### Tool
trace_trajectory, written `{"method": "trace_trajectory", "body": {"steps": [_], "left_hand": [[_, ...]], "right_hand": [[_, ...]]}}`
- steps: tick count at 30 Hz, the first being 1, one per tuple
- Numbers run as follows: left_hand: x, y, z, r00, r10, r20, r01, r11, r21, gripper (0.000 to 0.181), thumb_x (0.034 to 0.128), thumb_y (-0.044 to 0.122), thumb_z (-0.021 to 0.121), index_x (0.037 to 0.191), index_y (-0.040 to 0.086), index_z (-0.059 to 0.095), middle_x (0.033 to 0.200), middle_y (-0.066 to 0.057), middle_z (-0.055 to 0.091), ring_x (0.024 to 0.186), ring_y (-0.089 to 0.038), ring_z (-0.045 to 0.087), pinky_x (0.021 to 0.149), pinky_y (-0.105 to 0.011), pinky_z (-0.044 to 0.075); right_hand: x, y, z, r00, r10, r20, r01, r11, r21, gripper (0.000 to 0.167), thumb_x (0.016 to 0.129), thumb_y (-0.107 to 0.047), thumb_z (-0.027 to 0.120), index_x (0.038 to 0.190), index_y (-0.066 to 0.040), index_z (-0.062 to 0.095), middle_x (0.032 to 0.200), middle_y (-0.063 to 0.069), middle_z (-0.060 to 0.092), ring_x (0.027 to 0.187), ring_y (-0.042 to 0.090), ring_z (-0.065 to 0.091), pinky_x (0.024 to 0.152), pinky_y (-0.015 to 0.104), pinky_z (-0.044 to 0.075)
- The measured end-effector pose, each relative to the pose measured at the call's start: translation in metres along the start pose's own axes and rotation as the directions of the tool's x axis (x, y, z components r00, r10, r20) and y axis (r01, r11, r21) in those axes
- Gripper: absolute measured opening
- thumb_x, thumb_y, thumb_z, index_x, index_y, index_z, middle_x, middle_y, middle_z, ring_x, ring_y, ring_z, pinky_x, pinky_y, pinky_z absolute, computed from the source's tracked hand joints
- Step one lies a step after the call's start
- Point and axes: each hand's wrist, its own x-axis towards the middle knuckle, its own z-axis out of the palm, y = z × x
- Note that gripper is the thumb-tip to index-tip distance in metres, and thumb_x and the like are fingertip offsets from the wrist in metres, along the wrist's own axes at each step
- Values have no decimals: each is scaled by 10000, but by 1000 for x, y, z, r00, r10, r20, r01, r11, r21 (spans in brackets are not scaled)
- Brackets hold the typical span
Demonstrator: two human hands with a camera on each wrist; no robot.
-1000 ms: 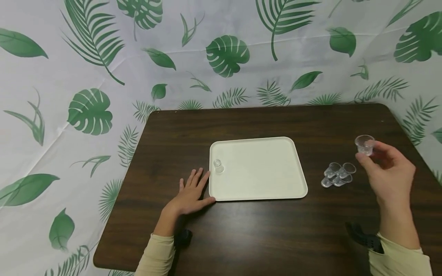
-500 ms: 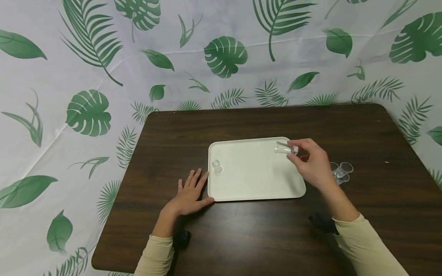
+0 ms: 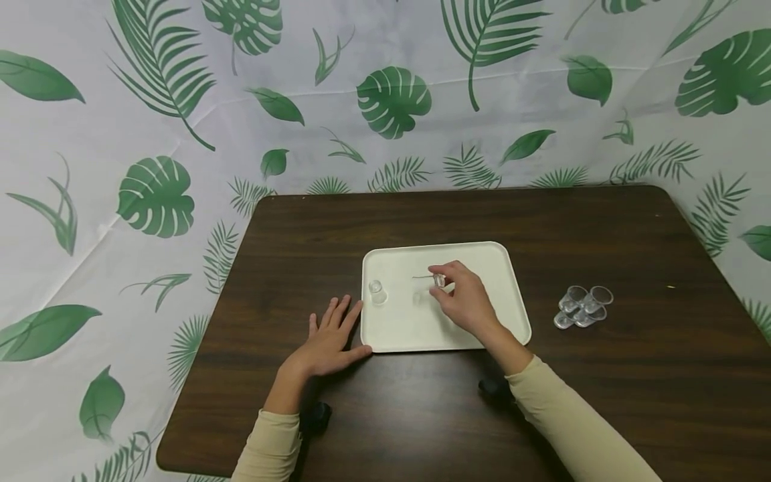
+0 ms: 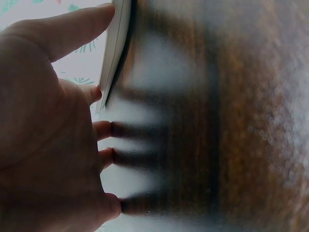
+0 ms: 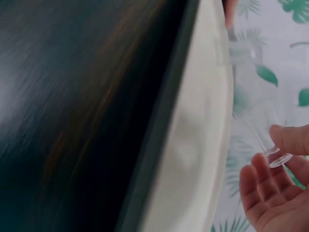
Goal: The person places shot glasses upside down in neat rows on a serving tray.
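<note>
In the head view, the right hand (image 3: pixel 468 302) pinches a small clear cup (image 3: pixel 439 280) by its base, tipped sideways over the middle of the white tray (image 3: pixel 482 335). The right wrist view shows the cup's round base (image 5: pixel 280 160) between thumb and fingertips of the right hand (image 5: pixel 277 188). Another clear cup (image 3: pixel 377 292) stands upside down at the tray's left side. The left hand (image 3: pixel 322 347) rests with spread fingers on the table, its thumb at the tray's front left corner; in the left wrist view, this hand (image 4: pixel 53 125) is beside the tray's edge (image 4: pixel 116 48).
Several clear cups (image 3: pixel 583 306) lie close together on the dark wooden table (image 3: pixel 421 415), to the right of the tray. A white cloth with green leaf prints (image 3: pixel 337 60) hangs behind the table.
From right of the cluster of cups, the right hand has moved left to over the tray, turning its cup sideways. The left hand stays in place.
</note>
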Motion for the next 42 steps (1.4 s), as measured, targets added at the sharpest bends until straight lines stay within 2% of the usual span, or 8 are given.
{"method": "trace_trajectory", "body": {"steps": [8,13,20,28,34,42], "left_hand": [[0,1,-1,1000,-14,3,14,1000,0,895,933,553,571,1594,151,121,1633,-162,40,1483,-382,-34,1060,-721,6],[0,2,-1,1000,-19,6,19,1000,3,897,932,558,568,1594,150,121,1633,-163,43,1484,-382,-27,1062,-719,12],[0,1,0,1000,-15,2,15,1000,0,893,933,572,561,1594,152,131,1635,-156,38,1485,-371,-45,1061,-721,-2],[-1,1,0,1000,-17,2,17,1000,-2,896,936,570,557,1595,155,114,1635,-152,25,1485,-367,-53,1064,-715,-7],[-1,0,1,1000,-12,-1,12,1000,-1,895,936,562,560,1594,153,112,1634,-160,35,1484,-379,-35,1059,-721,9],[0,0,2,1000,-12,-1,12,1000,-10,892,936,558,567,1595,160,117,1635,-156,27,1484,-369,-55,1058,-723,-8]], "right_hand": [[12,-13,27,998,0,61,1,1000,-21,351,856,-53,729,1202,-87,678,1079,26,663,849,196,598,721,360,485],[16,-17,40,995,-51,85,55,997,-55,341,845,-45,733,1176,-110,685,1062,17,667,889,193,593,769,381,468],[18,-20,48,986,-133,104,144,984,-109,311,852,-30,708,1151,-116,709,1061,-5,662,922,175,589,799,357,482],[19,-20,54,981,-166,105,177,978,-111,311,849,-5,704,1139,-116,719,1078,-12,665,946,174,593,831,340,489],[18,-19,57,983,-159,96,169,980,-103,320,852,-6,705,1150,-122,718,1090,-16,665,947,173,596,834,342,489],[17,-17,58,988,-109,112,121,988,-99,424,846,-33,709,1258,-123,662,1098,16,652,927,178,593,822,361,483]]}}
